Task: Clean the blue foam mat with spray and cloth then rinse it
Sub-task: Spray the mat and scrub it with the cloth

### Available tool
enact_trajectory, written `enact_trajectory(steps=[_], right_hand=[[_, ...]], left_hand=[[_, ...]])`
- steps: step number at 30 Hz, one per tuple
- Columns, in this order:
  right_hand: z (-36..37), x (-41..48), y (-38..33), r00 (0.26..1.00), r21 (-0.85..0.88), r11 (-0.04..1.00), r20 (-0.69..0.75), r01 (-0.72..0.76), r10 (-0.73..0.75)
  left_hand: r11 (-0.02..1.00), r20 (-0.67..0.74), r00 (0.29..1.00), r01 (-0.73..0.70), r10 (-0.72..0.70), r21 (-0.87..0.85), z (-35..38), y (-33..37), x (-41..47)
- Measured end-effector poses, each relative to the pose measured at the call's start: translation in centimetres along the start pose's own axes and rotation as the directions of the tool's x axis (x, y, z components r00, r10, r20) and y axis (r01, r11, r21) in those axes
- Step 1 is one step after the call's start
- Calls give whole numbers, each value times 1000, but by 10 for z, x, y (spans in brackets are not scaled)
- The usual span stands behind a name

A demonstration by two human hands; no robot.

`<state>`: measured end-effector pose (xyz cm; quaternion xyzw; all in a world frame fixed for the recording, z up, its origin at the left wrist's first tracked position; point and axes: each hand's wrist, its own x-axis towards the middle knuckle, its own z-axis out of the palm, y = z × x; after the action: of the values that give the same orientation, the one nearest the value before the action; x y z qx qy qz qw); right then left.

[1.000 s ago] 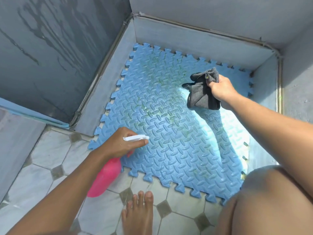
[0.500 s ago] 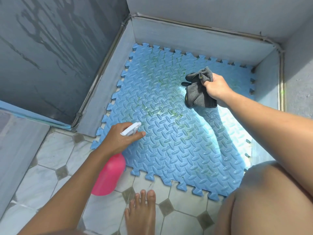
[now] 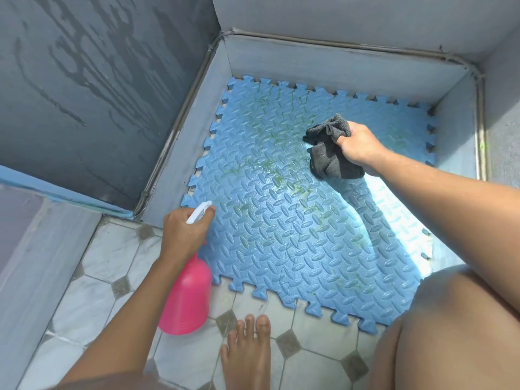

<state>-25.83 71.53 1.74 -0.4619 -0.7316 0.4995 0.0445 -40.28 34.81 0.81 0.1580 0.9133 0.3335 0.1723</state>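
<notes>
**Blue foam mat**: one interlocking tile with toothed edges and a raised lozenge pattern. It lay flat in a shallow grey recess, with its far and left edges close against the recess walls and its near edge reaching out over the tiled floor. Greenish stains were spread across the centre and far part. A bright sunlit patch covered the right side.

**Spray bottle**: pink body with a white trigger head. It was held tilted beside the mat's near-left edge, body over the tiles and head aimed toward the mat. The left hand gripped the neck, with its fingers curled round the trigger head.

**Cloth**: dark grey and bunched, over the far-right part of the mat. The right hand gripped the upper folds with its fingers closed tight. The lower folds hung down to the mat surface, but whether they touched it could not be told.

**Surroundings:** the floor tiles were pale octagons with small dark square insets. A bare foot stood on them just beside the mat's near edge. A bare knee was at the lower right. The dark wall on the left bore wet streaks.
</notes>
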Motion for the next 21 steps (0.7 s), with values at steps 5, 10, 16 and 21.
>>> enact_trajectory(steps=[5, 10, 16, 21], right_hand=[[0, -2, -3, 1000, -14, 1000, 22, 7, -7], [-1, -5, -3, 999, -8, 1000, 36, -3, 3], [-3, -7, -4, 999, -16, 1000, 52, 12, -12], [-4, -8, -4, 998, -15, 1000, 55, -3, 3]], left_hand=[[1000, 19, 1000, 3, -3, 31, -10, -11, 1], [999, 283, 959, -40, 34, 18, -4, -13, -8], [993, 511, 856, -110, 75, 38, -3, -25, -7], [997, 515, 854, -69, 68, -18, -17, -36, -2]])
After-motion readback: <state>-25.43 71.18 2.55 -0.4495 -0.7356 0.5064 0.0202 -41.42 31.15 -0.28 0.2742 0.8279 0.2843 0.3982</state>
